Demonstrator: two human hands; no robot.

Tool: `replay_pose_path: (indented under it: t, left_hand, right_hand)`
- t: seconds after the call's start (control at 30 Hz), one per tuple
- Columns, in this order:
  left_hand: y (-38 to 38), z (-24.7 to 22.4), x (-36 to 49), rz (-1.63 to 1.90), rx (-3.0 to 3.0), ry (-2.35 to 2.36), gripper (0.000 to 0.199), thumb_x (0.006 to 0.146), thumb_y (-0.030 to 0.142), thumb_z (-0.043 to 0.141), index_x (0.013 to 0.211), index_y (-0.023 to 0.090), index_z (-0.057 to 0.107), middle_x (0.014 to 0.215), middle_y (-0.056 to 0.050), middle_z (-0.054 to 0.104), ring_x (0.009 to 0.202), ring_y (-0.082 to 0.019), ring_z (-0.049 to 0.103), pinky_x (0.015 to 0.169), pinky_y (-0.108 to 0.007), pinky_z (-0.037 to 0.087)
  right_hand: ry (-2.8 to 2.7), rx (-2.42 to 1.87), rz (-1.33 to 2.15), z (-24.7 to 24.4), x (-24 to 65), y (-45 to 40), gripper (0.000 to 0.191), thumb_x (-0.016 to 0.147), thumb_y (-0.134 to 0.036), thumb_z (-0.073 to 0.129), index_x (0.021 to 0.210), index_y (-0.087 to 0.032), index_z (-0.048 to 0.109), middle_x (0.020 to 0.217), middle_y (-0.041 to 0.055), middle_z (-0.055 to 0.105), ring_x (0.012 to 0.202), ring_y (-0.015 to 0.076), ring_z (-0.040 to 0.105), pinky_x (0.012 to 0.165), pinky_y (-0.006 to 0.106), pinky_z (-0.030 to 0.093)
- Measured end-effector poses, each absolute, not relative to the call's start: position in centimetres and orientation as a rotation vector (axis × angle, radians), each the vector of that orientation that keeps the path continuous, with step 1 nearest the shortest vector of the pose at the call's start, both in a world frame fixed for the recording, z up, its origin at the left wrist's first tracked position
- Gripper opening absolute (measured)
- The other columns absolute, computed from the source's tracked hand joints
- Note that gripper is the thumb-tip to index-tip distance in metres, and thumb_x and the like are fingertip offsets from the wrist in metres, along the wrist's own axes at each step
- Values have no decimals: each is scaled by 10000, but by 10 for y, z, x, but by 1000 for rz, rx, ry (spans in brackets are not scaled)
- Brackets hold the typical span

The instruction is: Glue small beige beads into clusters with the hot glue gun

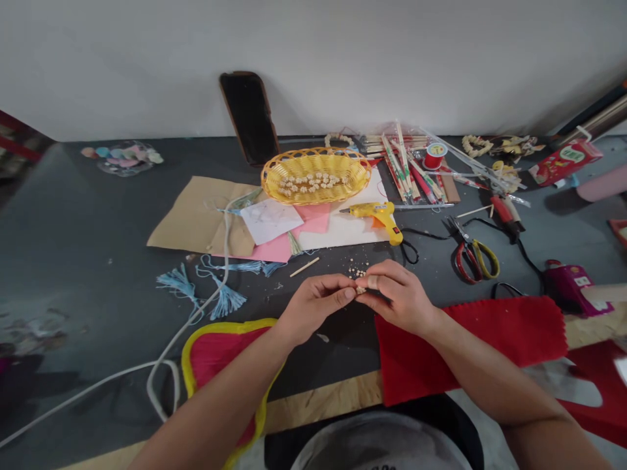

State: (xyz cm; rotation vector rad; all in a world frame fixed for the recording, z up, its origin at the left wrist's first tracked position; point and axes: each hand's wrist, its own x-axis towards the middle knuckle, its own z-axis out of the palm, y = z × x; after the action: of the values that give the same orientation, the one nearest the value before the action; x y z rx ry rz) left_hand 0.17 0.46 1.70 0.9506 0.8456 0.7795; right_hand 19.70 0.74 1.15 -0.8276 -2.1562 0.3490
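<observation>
Pinching one small pale piece [361,290] at their fingertips, the two hands meet in the middle of the head view, above the dark surface [112,209]. The left hand [318,303] brings thumb and forefinger to it from one side, and the right hand [399,295] grips it between thumb and fingers from the other.

Just beyond the fingers lie more than ten loose pale bits [360,273]; I cannot count them exactly, since the hands cover a part. Near the left hand is one short wooden stick [304,267]. Farther back stands one yellow basket [298,166], which holds about twenty pale clusters [318,179], some of them too close together to count with certainty. One yellow glue gun [372,210] lies in front of the basket, toward the right.

To the left there are at least three light-blue tassels [228,301], and one white cable [226,248] passes beside them. On the right are one cutting tool [469,242] with one red and one yellow handle, one spool of red thread [434,156], and one red carton [565,162]. One red cloth [509,333] lies under the right forearm; one pink cloth with yellow edge [220,356] lies partly under the left. One phone [249,117] leans against the wall [343,59].
</observation>
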Motion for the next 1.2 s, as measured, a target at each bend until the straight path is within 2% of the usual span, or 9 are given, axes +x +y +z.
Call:
replay_pose_path:
  t: [0.17, 0.27, 0.43, 0.67, 1.2]
  left_hand:
    - [4, 11, 1, 760, 869, 828, 210, 752, 334, 759, 730, 128, 726, 635, 10, 580, 603, -85, 430, 601, -218, 330]
    - [4, 9, 1, 758, 834, 831, 216, 750, 344, 760, 737, 130, 727, 636, 13, 577, 596, -77, 418, 581, -213, 307]
    - [4, 10, 1, 760, 797, 851, 248, 727, 368, 775, 713, 126, 725, 592, 24, 543, 574, -71, 396, 557, -213, 284]
    - [3, 10, 0, 771, 827, 822, 147, 738, 281, 774, 764, 140, 737, 675, 9, 618, 627, -80, 470, 624, -216, 351]
    - [3, 9, 1, 797, 928, 868, 174, 767, 308, 748, 737, 138, 726, 698, 1, 617, 682, -96, 502, 666, -220, 365]
  right_hand:
    - [-2141, -811, 371, 9, 197, 7, 185, 856, -247, 684, 1025, -185, 642, 899, 78, 665, 794, 176, 620, 720, 320, 561]
    - [-2122, -810, 418, 9, 198, 6, 279, 845, -267, 697, 1105, -194, 629, 944, 90, 668, 840, 190, 636, 741, 333, 570]
    - [-2074, -796, 470, 10, 196, 4, 213, 847, -151, 670, 1054, -198, 658, 916, 79, 666, 821, 173, 642, 722, 308, 571]
    - [-2044, -803, 464, 13, 194, 4, 144, 866, -160, 656, 1008, -176, 667, 889, 83, 677, 808, 167, 654, 716, 301, 584]
    - [-2000, -865, 596, 12, 192, 4, 129, 875, -169, 644, 1001, -182, 674, 892, 80, 678, 840, 160, 667, 759, 284, 592]
